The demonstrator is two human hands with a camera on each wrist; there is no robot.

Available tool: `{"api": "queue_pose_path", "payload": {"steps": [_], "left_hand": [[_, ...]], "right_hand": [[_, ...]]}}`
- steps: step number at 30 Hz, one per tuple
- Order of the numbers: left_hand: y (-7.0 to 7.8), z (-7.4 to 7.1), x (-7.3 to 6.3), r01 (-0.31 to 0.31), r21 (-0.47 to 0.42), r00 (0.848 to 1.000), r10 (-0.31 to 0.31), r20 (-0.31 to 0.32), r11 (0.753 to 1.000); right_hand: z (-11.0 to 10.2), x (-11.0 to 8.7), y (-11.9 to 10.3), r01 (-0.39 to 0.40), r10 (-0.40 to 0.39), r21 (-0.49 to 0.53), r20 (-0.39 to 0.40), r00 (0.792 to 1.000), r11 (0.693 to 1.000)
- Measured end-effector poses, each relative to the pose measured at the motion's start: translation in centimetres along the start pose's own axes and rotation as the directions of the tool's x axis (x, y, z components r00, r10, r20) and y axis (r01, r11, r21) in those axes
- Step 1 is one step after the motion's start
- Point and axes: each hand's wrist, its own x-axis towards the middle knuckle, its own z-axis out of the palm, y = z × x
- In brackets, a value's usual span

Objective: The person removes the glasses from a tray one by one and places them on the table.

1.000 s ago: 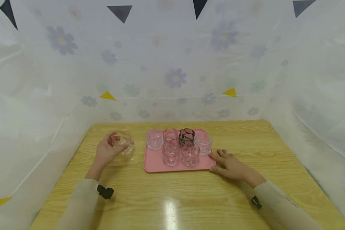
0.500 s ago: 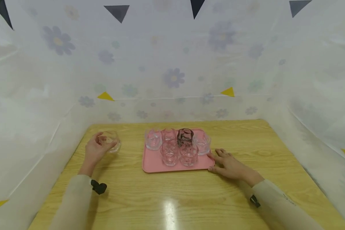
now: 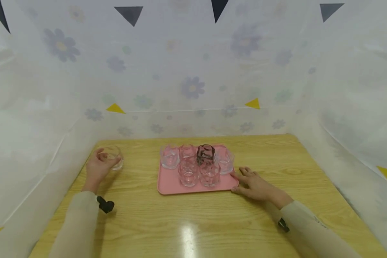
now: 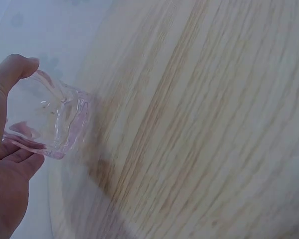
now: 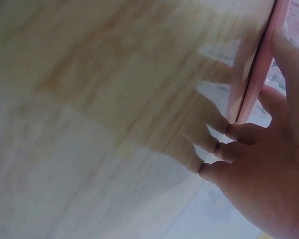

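Observation:
At the left of the table, my left hand (image 3: 96, 167) holds a clear faceted glass cup (image 3: 117, 157) between thumb and fingers. The left wrist view shows this cup (image 4: 65, 122) close over the wood, its base facing the table. A pink tray (image 3: 167, 184) lies at the middle of the table. Several clear glass cups and one dark grey glass cup (image 3: 205, 153) stand on it. My right hand (image 3: 258, 186) touches the tray's right edge with thumb and index finger. In the right wrist view its other fingers (image 5: 244, 133) rest on the table.
The wooden table (image 3: 148, 225) has white sheeting walls (image 3: 193, 122) at its back and both sides. Flower prints and small black and yellow triangles are on the sheeting.
My left hand has carried the clear glass cup further left, away from the tray. The right hand has stayed at the tray's right edge. The whole head view has shifted slightly.

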Motion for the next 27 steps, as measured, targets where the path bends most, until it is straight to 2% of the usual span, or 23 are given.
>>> {"api": "queue_pose_path", "payload": {"steps": [8,15,20,27], "left_hand": [[-0.8,-0.5,0.5,-0.001,-0.020,1.000,0.001,0.004,1.000],[-1.2,-0.7,0.4,0.011,-0.046,1.000,-0.010,0.028,0.999],[-1.3,-0.7,0.4,-0.003,-0.027,1.000,0.004,0.029,1.000],[-0.7,-1.2,0.3,-0.012,0.011,0.998,0.012,0.066,1.000]], "right_hand": [[0.1,0.0,0.0,-0.013,0.013,0.005,0.005,1.000,1.000],[0.1,-0.2,-0.1,-0.020,0.020,0.011,0.017,1.000,1.000],[0.2,-0.2,0.0,-0.015,0.015,0.006,0.003,1.000,1.000],[0.1,-0.1,-0.2,-0.013,0.013,0.003,-0.003,1.000,1.000]]}}
